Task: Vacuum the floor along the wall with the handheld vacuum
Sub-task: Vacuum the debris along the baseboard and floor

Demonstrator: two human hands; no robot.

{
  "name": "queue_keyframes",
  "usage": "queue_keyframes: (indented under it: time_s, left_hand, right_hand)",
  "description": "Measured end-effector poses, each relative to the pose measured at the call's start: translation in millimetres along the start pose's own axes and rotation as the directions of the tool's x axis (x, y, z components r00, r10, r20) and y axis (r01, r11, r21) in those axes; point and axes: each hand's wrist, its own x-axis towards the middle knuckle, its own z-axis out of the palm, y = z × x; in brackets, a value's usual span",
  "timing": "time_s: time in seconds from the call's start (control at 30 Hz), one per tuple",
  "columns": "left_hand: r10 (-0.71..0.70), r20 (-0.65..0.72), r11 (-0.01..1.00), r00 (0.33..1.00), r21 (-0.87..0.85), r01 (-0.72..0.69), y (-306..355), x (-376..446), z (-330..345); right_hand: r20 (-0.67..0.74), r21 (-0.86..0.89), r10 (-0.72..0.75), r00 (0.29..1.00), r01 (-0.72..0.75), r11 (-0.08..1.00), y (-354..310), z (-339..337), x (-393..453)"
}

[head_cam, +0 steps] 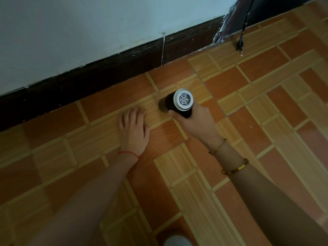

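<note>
Two bare hands are in view over a tiled floor [230, 110] of orange and tan panels. Right hand [197, 119]: its grip is closed round the dark barrel of the handheld vacuum [177, 103], fingers wrapped underneath and thumb laid along the near side. The vacuum is a short black cylinder with a white end cap; the cap's round vent grille faces up toward the camera. The opposite end points down and away toward the floor, near the wall; whether that end touches the tiles cannot be told, as the barrel hides it. The unit sits near the dark baseboard [106, 77], not against it.

Left hand [133, 128]: palm down, fingers straight and slightly spread, resting flat on the floor just beside the vacuum, to its left. It holds nothing.

Wrist items: a thin red string [128, 153] on the left wrist; two beaded gold-coloured bracelets [234, 168] on the right forearm.

Surroundings: a pale wall [88, 32] above the baseboard, with paint flecks along the join. At upper right, a black cord [241, 41] hangs down with its end at the floor, next to a blurred dark object that cannot be identified. A pale rounded shape shows at the bottom edge, unclear.
</note>
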Motion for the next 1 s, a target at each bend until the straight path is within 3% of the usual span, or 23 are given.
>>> queue_keyframes:
  time_s: [0.23, 0.47, 0.63, 0.73, 0.93, 1.0]
  left_hand:
    - [0.026, 0.006, 1.0, 1.0, 0.001, -0.026, 8, -19, -9]
    - [0.024, 0.061, 1.0, 0.998, -0.005, -0.024, 20, -33, -8]
    - [0.065, 0.074, 0.998, 0.995, 0.009, -0.066, 27, -35, -8]
    - [0.086, 0.079, 0.996, 0.993, 0.012, -0.088, 34, -35, -8]
    - [0.112, 0.103, 0.993, 0.988, 0.013, -0.114, 50, -41, -3]
    - [0.123, 0.11, 0.992, 0.986, 0.02, -0.125, 54, -42, -1]
  right_hand:
    - [-0.087, -0.118, 0.076, 0.993, -0.086, 0.989, 6, -16, -18]
    - [0.079, -0.158, 0.081, 0.994, -0.068, 0.985, 8, -28, -41]
    - [-0.022, -0.221, 0.128, 0.991, -0.13, 0.967, 19, -38, -56]
    - [-0.096, -0.203, 0.176, 0.98, -0.192, 0.96, 31, -43, -67]
    - [0.011, -0.083, 0.197, 0.98, -0.195, 0.977, 52, -55, -87]
    - [-0.027, -0.093, 0.241, 0.97, -0.242, 0.966, 62, -62, -91]
